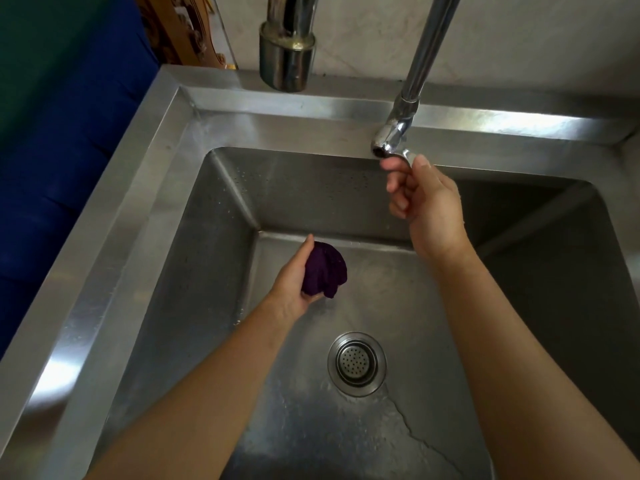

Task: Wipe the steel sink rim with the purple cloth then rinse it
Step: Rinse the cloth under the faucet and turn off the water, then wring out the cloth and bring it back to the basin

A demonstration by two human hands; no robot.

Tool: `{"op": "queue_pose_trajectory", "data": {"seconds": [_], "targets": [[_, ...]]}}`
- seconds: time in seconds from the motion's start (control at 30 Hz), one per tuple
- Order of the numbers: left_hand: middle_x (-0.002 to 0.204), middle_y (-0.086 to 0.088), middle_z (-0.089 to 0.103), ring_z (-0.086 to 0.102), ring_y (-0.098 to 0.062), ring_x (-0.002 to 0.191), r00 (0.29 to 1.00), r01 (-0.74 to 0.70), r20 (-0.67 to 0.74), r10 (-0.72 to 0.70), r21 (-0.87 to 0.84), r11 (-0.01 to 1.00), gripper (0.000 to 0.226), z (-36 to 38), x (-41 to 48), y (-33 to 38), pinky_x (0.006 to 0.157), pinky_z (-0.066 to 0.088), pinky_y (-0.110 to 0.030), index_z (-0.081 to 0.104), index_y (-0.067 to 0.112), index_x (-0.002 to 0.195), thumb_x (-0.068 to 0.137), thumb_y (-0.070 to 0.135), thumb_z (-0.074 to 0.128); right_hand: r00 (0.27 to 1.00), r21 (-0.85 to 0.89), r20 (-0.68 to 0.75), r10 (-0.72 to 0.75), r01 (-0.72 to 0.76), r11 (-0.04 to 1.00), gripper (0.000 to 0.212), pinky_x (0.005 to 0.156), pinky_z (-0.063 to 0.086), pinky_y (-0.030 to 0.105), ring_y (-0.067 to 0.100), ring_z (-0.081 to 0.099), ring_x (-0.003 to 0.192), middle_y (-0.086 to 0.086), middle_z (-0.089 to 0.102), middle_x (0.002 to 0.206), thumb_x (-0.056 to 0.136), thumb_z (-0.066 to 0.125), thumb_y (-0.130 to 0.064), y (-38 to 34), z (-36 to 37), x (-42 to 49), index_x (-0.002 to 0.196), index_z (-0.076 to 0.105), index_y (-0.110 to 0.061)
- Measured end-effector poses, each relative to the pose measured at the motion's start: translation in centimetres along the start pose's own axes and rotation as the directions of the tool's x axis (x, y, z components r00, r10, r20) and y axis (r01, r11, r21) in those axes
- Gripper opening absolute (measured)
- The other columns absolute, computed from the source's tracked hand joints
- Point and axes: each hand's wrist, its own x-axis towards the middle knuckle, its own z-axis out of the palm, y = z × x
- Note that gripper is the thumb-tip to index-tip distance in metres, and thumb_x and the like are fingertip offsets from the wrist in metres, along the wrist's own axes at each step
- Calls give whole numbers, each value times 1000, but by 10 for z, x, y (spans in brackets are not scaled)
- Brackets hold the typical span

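A bunched purple cloth (pixel 325 270) sits in my left hand (pixel 294 278), which grips it low inside the steel sink basin, left of centre. The sink rim (pixel 114 230) runs along the left and the back. My right hand (pixel 424 206) is raised at the back of the basin. Its thumb and forefinger pinch the small lever (pixel 408 155) at the tip of the slim chrome tap (pixel 393 136). No water stream shows below the spout.
A second, thicker chrome spout (pixel 287 57) hangs over the back rim at centre left. The round drain strainer (pixel 356 363) lies in the basin floor, with a thin trail of water running from it. A blue surface (pixel 52 168) borders the sink's left side.
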Motion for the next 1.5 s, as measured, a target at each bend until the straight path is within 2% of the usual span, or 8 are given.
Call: {"op": "queue_pose_trajectory", "data": {"seconds": [0.17,0.23,0.37,0.73,1.0,1.2,1.3,1.5], "targets": [[98,-9,70,67,-24,92,1000,28,-2,-28,-57,998,47,3,-2,-1,66,56,-37,63,14,106,81,54,61,998,-74,-59,9,-14,997,46,56,41,25,14,48,63,5,60,77,102,22,-32,14,4,0,101,62,-8],[87,-9,73,68,-24,83,999,46,6,-46,-77,996,45,6,-5,1,57,57,-36,63,14,100,83,55,57,998,-267,-47,30,-41,963,42,80,48,23,14,57,89,8,64,101,101,27,-34,34,7,-13,114,59,-11],[73,-5,75,72,-18,66,981,109,159,-113,34,993,51,16,-14,5,55,58,-35,64,18,99,87,62,43,937,-694,256,239,6,720,57,115,23,25,12,29,138,7,33,150,90,57,-31,79,-4,-46,142,36,-20],[113,-8,66,68,-23,91,964,-221,243,105,517,827,34,13,-38,19,74,60,-38,57,21,120,90,37,57,970,-816,75,232,-74,573,59,92,45,29,19,54,102,4,47,112,73,76,-31,71,-19,-40,126,51,-18],[81,0,61,58,-7,68,888,-455,382,256,648,611,13,-14,-41,37,59,48,-16,55,15,94,86,12,64,909,-845,171,380,-63,531,43,68,39,16,12,46,86,1,42,101,69,80,-32,62,-23,-34,97,52,-16],[97,-17,62,69,-28,71,928,-224,363,86,359,906,13,-7,-52,36,62,59,-43,48,9,100,89,4,53,983,-647,142,115,5,762,43,79,43,7,13,56,89,0,58,97,73,69,5,56,-3,-41,110,55,-11],[97,-9,69,71,-23,76,936,-132,347,66,169,977,24,3,-54,26,66,59,-45,58,18,105,92,36,50,985,-591,148,90,15,807,64,95,34,5,14,48,111,6,46,123,73,64,3,57,14,-56,130,44,-17],[86,-6,72,68,-20,80,995,-79,-52,88,150,986,40,14,-46,14,66,53,-30,66,20,88,87,57,51,906,-655,380,185,123,745,78,112,34,40,19,31,140,4,26,153,83,64,-20,56,14,-85,147,19,-28]]}}
